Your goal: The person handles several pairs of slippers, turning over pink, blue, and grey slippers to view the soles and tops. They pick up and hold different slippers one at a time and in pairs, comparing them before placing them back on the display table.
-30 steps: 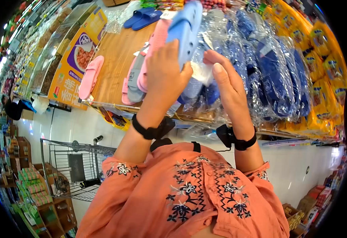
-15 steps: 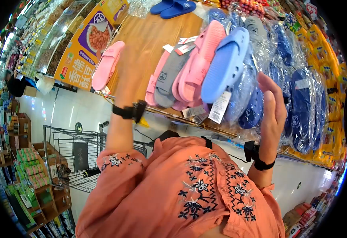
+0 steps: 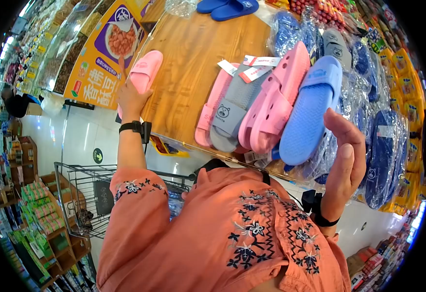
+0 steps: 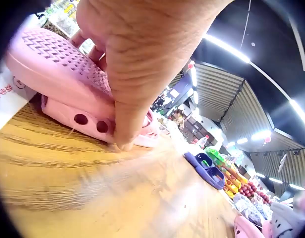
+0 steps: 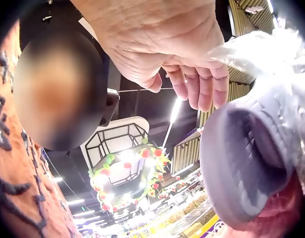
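In the head view my left hand (image 3: 133, 100) grips the pink slipper (image 3: 147, 68) at the left edge of the wooden table. The left wrist view shows the thumb of my left hand (image 4: 137, 54) against the side of that pink slipper (image 4: 68, 74), other fingers beyond it. My right hand (image 3: 343, 168) hovers with relaxed fingers near the light-blue slipper (image 3: 308, 117), holding nothing. Left of the blue one lie pink slippers (image 3: 274, 109) and a grey slipper (image 3: 232, 112) with tags. In the right wrist view the fingers of my right hand (image 5: 167, 49) hang loosely above a slipper (image 5: 236, 163).
Dark-blue slippers (image 3: 227, 9) lie at the table's back. Plastic-wrapped blue slippers (image 3: 383, 160) and yellow packets (image 3: 410, 112) fill the right side. An orange sign (image 3: 93, 73) stands left of the wooden table (image 3: 184, 58), and a shopping cart (image 3: 84, 194) is below it.
My left hand has let go of the light-blue slipper, moved left and taken hold of the single pink slipper. The light-blue slipper rests beside the pink ones. My right hand has moved right.
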A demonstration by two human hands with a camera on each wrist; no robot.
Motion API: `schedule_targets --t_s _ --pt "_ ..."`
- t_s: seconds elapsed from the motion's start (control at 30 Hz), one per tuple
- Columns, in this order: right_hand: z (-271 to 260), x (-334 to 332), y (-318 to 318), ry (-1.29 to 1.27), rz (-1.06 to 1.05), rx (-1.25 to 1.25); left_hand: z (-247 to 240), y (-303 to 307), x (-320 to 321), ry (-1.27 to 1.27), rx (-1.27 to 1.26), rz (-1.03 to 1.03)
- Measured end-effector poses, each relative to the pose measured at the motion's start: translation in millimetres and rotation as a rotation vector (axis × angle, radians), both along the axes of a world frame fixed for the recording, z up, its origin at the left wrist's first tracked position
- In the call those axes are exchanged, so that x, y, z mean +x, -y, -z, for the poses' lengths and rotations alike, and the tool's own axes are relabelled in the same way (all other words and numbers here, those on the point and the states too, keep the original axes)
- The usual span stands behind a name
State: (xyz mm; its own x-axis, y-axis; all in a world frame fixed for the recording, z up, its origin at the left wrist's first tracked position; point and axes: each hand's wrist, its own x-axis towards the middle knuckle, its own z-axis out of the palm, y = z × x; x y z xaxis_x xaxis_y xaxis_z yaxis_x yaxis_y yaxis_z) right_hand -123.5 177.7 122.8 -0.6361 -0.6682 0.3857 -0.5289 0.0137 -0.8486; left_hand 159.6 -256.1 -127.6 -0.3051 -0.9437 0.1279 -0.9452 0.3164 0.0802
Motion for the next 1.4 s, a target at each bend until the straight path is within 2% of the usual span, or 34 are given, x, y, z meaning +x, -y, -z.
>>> schedule_targets --t_s 0.2,0.3,0.4,0.5,0.6,0.7,0.8,0.83,0.9,0.93,1.03,1.07,1.17,1.27,1.37,1.4 --pt "-8.2 14.5 26.7 0.096 -0.131 0.033 8.2 12.0 -7.3 0.137 -0.032 -0.039" --pt "1.3 21.0 36.6 0.135 -0.131 0.016 6.0 22.9 -6.7 0.124 0.065 -0.034" --pt "4.8 23.2 42.0 0.161 -0.166 0.008 13.2 48.5 5.7 -0.026 0.186 0.018" --pt "2.8 26.0 42.5 0.220 -0.173 0.002 -37.7 23.6 7.5 -0.710 0.600 0.139" --pt "5.7 26.1 47.2 0.188 -0.191 -0.003 -45.8 -1.1 6.2 -1.211 1.068 0.038" --pt "4.3 34.3 60.2 0.266 -0.277 -0.048 -100.1 -67.5 -19.5 -1.645 1.202 0.160" --pt "14.8 40.5 82.1 0.336 -0.344 0.024 -105.9 -98.1 -38.2 -1.831 1.628 0.300" --pt "21.4 43.0 91.8 0.377 -0.360 0.038 -109.8 -109.8 -46.7 -1.829 1.662 0.318" --pt "39.6 45.5 111.4 0.306 -0.396 0.009 -119.8 -128.5 -58.9 -1.829 1.728 0.346" --pt "46.7 47.7 119.7 0.275 -0.417 -0.002 -114.1 -126.0 -65.1 -1.780 1.809 0.519" --pt "55.5 54.8 136.2 0.412 -0.387 -0.057 -122.4 -144.0 -68.7 -1.711 1.672 0.436" --pt "59.7 53.6 138.8 0.418 -0.376 -0.065 -123.2 -144.2 -66.8 -1.658 1.730 0.435" --pt "49.0 59.1 141.2 0.460 -0.404 -0.113 -139.2 -161.1 -74.9 -1.741 1.616 0.471" --pt "44.9 63.7 138.8 0.474 -0.412 -0.115 -146.7 -167.4 -72.6 -1.758 1.599 0.437" --pt "51.7 65.9 137.6 0.415 -0.402 -0.139 -129.9 -158.9 -67.3 -1.791 1.758 0.526" --pt "52.2 67.6 137.0 0.408 -0.394 -0.142 -130.5 -158.2 -66.1 -1.756 1.689 0.484"
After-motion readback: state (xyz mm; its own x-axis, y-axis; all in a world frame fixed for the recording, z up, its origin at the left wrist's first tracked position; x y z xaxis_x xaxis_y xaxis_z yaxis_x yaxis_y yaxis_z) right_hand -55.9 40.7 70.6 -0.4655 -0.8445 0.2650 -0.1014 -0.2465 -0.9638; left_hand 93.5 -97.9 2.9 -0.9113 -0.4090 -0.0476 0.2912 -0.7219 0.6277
